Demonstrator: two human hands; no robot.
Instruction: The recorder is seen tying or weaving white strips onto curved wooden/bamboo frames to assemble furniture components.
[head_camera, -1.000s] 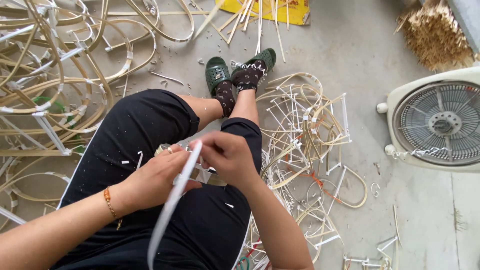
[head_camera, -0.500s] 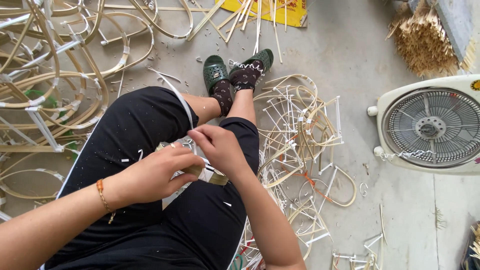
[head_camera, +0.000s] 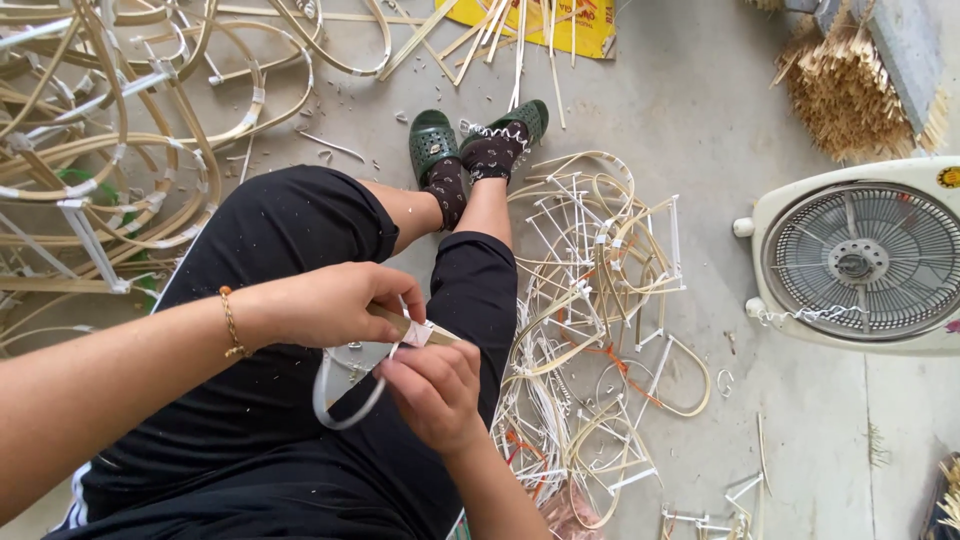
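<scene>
A: Bamboo, pale tan. One thin strip (head_camera: 415, 328) lies over the lap, against the black trousers (head_camera: 290, 400), with a white tape (head_camera: 345, 395) wound at its near end. The tape's free length hangs below in a loop.

B: A second ago that tape stood up long and loose between the hands. Half a second ago it was drawn back toward the knee. Now most of it is taken up and only the short loop remains slack.

A: So the wrap at the joint looks further along; my judgement, not a thing seen. Hands?

B: Left hand (head_camera: 325, 305) curled over the strip from above, thumb and fingers pinching it just short of the wrapped spot. Right hand (head_camera: 435, 395) underneath, fingertips pinched on the tape right at the wrap. The two hands are almost touching.

A: Look of the strip?

B: Flat, narrow, straight where it shows. Its far end is hidden under the left hand. The tape is glossy and white, folded to a small square patch at the wrap.

A: Outward?

B: Gold bracelet (head_camera: 232, 325) on the left wrist. Green sandals (head_camera: 432, 140) on the crossed feet. A heap of bent, taped bamboo frames (head_camera: 600, 290) on the concrete to the right, larger hoops (head_camera: 110, 150) to the left. White box fan (head_camera: 860, 265) at far right, straw bundle (head_camera: 845, 85) above it.
</scene>
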